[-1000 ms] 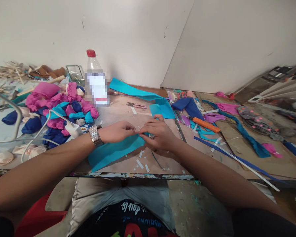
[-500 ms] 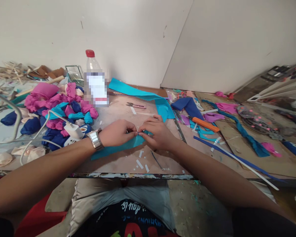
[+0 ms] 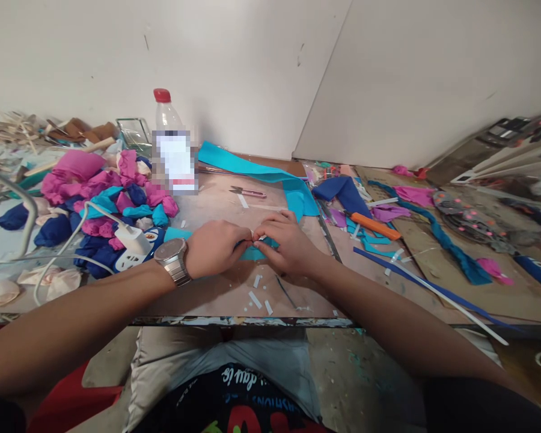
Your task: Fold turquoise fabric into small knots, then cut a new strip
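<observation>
Turquoise strip (image 3: 252, 254) sits over the tabletop (image 3: 225, 293), pinched by the nearly closed fingertips of the left hand (image 3: 219, 248) and right hand (image 3: 291, 245), which meet. Its loose stretch, just now spread in front of the left wrist (image 3: 193, 260), shows behind it instead, so the strip seems turned about the pinch.

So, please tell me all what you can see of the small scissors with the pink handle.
The small scissors have a pink handle and dark, metal-looking blades, which point left, slightly apart. They lie on the table, beyond the left hand and right hand, touched by neither. A white strip lies close by; whether it touches them, I cannot tell.
</observation>
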A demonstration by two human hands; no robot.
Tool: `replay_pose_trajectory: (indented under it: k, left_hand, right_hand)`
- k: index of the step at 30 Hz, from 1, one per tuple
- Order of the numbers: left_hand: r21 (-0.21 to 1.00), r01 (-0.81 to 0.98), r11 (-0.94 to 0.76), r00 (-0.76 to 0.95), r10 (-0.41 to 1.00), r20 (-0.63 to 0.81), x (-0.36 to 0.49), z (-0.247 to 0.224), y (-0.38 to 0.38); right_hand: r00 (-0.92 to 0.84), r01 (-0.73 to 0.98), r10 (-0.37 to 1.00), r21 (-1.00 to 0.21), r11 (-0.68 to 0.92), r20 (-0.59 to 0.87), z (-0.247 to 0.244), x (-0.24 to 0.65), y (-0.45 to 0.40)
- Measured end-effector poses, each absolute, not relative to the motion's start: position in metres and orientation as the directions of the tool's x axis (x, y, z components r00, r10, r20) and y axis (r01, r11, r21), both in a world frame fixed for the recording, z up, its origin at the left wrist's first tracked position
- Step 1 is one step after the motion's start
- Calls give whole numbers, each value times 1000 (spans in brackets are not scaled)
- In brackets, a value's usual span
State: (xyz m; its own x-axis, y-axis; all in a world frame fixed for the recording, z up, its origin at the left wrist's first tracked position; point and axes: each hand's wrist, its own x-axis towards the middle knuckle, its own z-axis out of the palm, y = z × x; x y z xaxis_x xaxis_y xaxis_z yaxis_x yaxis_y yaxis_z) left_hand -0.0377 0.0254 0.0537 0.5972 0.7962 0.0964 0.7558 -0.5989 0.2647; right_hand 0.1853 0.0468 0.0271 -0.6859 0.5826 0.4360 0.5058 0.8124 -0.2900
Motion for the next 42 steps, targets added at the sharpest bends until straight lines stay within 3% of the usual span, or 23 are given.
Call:
replay_pose_trajectory:
  k: [14,26,35,42]
  left_hand:
    - [183,741,-646,636,763,115,-35,49,26]
    - [224,750,-623,613,781,121,-37,45,29]
    - [256,727,-637,622,769,149,-35,45,26]
    - [271,729,-629,612,776,156,-36,43,27]
  right_hand:
    - [-703,536,623,-321,781,343,34,183,43]
    - [-658,554,621,-285,782,425,31,186,44]
    - [-707,576,637,-272,771,307,36,182,40]
    - [-707,549,607,-260,795,364,34,186,44]
